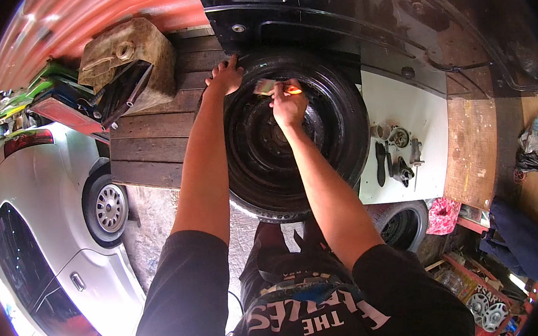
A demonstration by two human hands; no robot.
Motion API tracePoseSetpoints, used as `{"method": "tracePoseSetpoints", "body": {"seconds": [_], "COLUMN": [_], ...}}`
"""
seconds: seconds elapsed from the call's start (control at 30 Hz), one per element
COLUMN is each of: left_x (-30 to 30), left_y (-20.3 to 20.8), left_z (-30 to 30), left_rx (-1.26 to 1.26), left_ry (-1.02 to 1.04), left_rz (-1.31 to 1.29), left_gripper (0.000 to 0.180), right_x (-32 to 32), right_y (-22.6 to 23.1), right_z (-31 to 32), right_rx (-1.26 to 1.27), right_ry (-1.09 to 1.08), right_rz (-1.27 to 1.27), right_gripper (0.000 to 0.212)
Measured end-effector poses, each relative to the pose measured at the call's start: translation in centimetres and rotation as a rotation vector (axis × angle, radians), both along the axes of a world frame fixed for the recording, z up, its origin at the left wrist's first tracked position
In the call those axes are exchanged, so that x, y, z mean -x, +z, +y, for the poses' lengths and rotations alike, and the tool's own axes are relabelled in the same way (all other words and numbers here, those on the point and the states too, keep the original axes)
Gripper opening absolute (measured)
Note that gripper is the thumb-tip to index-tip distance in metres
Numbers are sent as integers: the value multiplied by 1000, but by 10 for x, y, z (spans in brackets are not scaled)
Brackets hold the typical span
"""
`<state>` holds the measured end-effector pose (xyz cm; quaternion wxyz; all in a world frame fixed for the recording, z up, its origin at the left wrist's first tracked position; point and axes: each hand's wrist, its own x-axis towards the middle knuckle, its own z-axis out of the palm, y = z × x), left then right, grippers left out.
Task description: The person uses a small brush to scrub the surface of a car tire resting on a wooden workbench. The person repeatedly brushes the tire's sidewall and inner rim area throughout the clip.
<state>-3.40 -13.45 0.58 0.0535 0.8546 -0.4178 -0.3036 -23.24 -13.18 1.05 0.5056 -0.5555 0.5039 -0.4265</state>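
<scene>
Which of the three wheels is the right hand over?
The black wheel at upper centre; the right hand holds a tool over it. The wheel on the silver car and the one beside the red bundle have no hand over them.

Wheel [266, 148] right of the car [65, 228]

Wheel [269, 144] black; tool end [294, 88] orange; car [63, 203] silver.
</scene>
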Motion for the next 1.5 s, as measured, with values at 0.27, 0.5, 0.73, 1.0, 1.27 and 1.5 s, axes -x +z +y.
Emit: {"method": "tracePoseSetpoints", "body": {"seconds": [0.27,0.5,0.73,1.0,1.27,1.5], "left_x": [1,7,1,1,5,-2], "left_y": [2,10,1,2,3,-7], "left_z": [1,-7,-3,0,-8,-1], "left_rx": [7,9,0,-17,0,-5], "left_ry": [17,0,3,11,10,-6], "left_rz": [2,17,0,9,-2,-30], "left_gripper": [65,65,64,64,63,64], "right_x": [-11,-4,-1,0,23,10], "right_y": [-9,-22,-3,10,-10,9], "right_z": [45,19,25,41,-23,36], "right_rx": [-325,-97,-238,-411,-57,-498], "right_ry": [275,-21,-6,473,-120,752], "right_rz": [-61,-215,-164,-41,5,183], "right_gripper": [15,12,14,14,13,18]}}
